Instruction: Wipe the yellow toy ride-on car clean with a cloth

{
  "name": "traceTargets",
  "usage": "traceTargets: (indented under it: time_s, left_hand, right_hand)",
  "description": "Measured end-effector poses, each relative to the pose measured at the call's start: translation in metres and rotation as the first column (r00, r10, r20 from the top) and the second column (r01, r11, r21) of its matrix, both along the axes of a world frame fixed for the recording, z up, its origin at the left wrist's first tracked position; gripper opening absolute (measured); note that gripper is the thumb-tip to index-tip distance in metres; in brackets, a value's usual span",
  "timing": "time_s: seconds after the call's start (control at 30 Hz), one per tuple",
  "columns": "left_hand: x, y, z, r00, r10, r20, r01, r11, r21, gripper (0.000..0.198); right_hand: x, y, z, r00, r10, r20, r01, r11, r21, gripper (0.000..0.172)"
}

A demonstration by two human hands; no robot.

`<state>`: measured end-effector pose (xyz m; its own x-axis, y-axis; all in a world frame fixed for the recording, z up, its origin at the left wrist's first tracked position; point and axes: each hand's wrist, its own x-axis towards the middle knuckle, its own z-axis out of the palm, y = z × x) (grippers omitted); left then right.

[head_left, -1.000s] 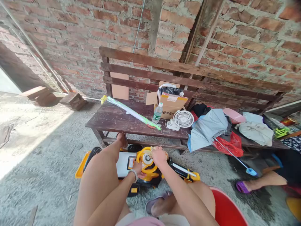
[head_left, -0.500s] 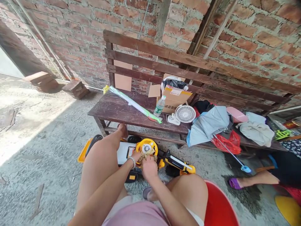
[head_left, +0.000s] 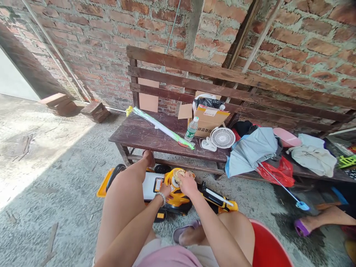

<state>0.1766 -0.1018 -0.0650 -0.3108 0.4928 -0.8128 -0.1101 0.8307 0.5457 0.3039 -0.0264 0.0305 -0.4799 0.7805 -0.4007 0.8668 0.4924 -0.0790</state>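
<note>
two hands work over a yellow-and-black toy car (head_left: 175, 196) on the concrete floor (head_left: 55, 178), just in front of a wooden bench (head_left: 144, 142). the person's left thigh (head_left: 119, 209) covers part of the toy's near side. the right hand (head_left: 187, 184) is closed, its fingers curled down onto a tan wad (head_left: 179, 175) on the toy's yellow steering wheel (head_left: 171, 178); what the wad is made of is too small to tell. the left hand (head_left: 165, 191), with a beaded bracelet (head_left: 160, 198) on its wrist, rests on the toy just beside the wheel, fingers partly hidden, so whether it grips anything cannot be told.

on the bench lie a green-and-white tube (head_left: 164, 128), a water bottle (head_left: 191, 129), a cardboard box (head_left: 208, 120) and a white fan (head_left: 223, 138). further right are a blue-gray umbrella (head_left: 251, 152), a red bag (head_left: 278, 172), a pink lid (head_left: 286, 137) and a pale cloth (head_left: 313, 155). behind the bench rises a brick wall (head_left: 83, 48). a red stool (head_left: 268, 244) shows at lower right, and past it another person's foot (head_left: 319, 218) wears a purple sandal.
</note>
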Motion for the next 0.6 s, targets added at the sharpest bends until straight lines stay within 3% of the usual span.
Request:
traceTargets:
  time_s: [0.13, 0.33, 0.47, 0.6]
  left_hand:
    - [0.001, 0.001, -0.002, 1.000, 0.009, -0.003, -0.009, 1.000, -0.024, 0.040]
    - [0.005, 0.005, -0.006, 0.999, 0.037, 0.006, -0.037, 0.999, -0.037, 0.036]
    - [0.005, 0.004, -0.006, 0.999, 0.033, -0.016, -0.034, 0.999, -0.017, 0.035]
    - [0.005, 0.001, -0.003, 0.998, -0.013, -0.064, 0.017, 0.998, 0.064, 0.043]
  right_hand:
    - [-0.009, -0.015, -0.015, 0.998, -0.020, 0.060, 0.020, 1.000, -0.003, 0.057]
    - [-0.009, -0.048, -0.019, 0.992, -0.064, 0.110, 0.063, 0.998, 0.005, 0.045]
    - [-0.011, -0.065, -0.022, 0.994, 0.013, 0.105, -0.015, 1.000, 0.017, 0.046]
    - [-0.020, -0.063, -0.021, 0.994, 0.100, 0.048, -0.101, 0.995, 0.027, 0.043]
